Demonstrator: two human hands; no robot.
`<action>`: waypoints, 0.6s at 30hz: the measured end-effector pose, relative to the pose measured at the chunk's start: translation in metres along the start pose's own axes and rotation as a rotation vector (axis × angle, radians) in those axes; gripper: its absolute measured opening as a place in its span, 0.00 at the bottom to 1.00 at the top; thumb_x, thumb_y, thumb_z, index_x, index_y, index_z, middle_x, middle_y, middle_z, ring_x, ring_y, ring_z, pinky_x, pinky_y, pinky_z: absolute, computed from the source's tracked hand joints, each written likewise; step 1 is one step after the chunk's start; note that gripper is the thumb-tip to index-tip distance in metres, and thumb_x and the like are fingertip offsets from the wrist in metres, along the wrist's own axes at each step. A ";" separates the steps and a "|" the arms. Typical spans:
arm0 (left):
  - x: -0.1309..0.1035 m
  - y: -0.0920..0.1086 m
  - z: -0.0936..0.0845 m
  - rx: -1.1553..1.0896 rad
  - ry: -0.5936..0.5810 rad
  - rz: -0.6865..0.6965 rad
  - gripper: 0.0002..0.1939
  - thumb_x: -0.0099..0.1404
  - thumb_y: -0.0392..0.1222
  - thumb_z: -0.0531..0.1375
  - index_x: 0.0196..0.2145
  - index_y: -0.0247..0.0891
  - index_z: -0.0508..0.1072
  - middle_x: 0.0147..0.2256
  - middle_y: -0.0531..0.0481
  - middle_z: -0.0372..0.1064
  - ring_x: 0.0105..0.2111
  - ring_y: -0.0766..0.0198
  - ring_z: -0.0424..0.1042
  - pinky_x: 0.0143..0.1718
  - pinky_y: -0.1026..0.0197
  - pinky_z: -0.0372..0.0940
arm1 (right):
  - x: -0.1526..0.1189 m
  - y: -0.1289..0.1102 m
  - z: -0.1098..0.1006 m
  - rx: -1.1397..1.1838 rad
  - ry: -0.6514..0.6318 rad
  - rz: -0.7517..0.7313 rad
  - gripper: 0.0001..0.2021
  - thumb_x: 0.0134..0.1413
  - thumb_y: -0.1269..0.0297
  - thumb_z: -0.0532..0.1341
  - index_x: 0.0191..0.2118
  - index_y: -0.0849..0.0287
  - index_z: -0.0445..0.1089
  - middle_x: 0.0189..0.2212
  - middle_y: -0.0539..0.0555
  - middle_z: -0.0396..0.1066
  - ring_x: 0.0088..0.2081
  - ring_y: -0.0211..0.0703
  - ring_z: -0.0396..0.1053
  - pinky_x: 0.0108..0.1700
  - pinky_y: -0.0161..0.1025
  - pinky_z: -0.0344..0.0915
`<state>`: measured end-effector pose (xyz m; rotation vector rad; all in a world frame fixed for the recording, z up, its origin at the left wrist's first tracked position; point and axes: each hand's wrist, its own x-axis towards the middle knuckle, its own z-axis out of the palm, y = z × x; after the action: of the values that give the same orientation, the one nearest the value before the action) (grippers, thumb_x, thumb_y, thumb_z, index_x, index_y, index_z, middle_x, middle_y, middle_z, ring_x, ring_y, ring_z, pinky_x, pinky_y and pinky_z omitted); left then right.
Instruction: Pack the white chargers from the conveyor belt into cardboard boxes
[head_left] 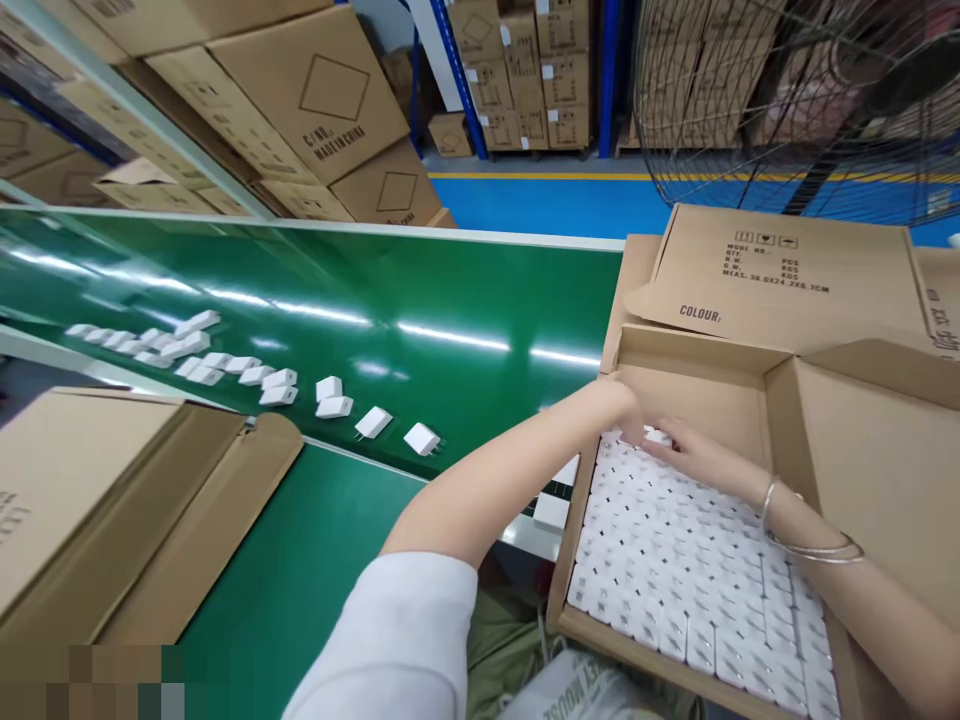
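Note:
A shallow cardboard box [562,615] holds tight rows of white plug chargers [675,560], their metal prongs facing up. My left hand [630,408] reaches into the box's far-left corner, fingers bent down and closed at the end of the rows. What it grips, if anything, is hidden. Facing it, my right hand [694,455], with bangles on the wrist, has thumb and fingers around a white charger [658,436] at the far edge of the rows. Bare cardboard shows in the box beyond both hands.
Loose chargers [279,386] lie scattered along the green conveyor belt [480,290] to the left. An open carton [97,500] stands at the near left. Stacked cartons [330,95] and a large fan [795,100] are behind the belt; a box flap [787,270] leans at the back right.

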<state>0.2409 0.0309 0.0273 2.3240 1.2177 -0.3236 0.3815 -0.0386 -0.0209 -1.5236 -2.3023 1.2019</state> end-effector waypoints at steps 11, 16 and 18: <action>-0.155 -0.075 0.047 0.106 0.242 -0.514 0.17 0.66 0.44 0.45 0.41 0.32 0.68 0.37 0.39 0.72 0.41 0.49 0.70 0.40 0.52 0.63 | 0.024 -0.072 0.006 -0.643 0.301 -0.364 0.13 0.60 0.76 0.49 0.45 0.63 0.67 0.42 0.58 0.68 0.43 0.47 0.63 0.41 0.41 0.60; -0.155 -0.069 0.110 0.034 0.260 -0.638 0.21 0.62 0.52 0.52 0.42 0.31 0.66 0.37 0.39 0.71 0.38 0.49 0.72 0.36 0.55 0.64 | 0.085 -0.118 0.055 -0.874 -0.125 -0.532 0.12 0.55 0.82 0.54 0.41 0.63 0.67 0.39 0.56 0.69 0.43 0.46 0.63 0.34 0.38 0.58; -0.146 -0.065 0.117 0.016 0.275 -0.666 0.20 0.60 0.50 0.54 0.42 0.29 0.66 0.37 0.38 0.70 0.38 0.48 0.72 0.37 0.54 0.64 | 0.104 -0.119 0.066 -0.894 -0.180 -0.561 0.10 0.55 0.81 0.55 0.38 0.62 0.68 0.38 0.55 0.69 0.45 0.45 0.63 0.32 0.37 0.57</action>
<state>0.1064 -0.1018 -0.0307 1.9505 2.1203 -0.2331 0.2128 -0.0097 -0.0167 -0.7615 -3.2874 0.1472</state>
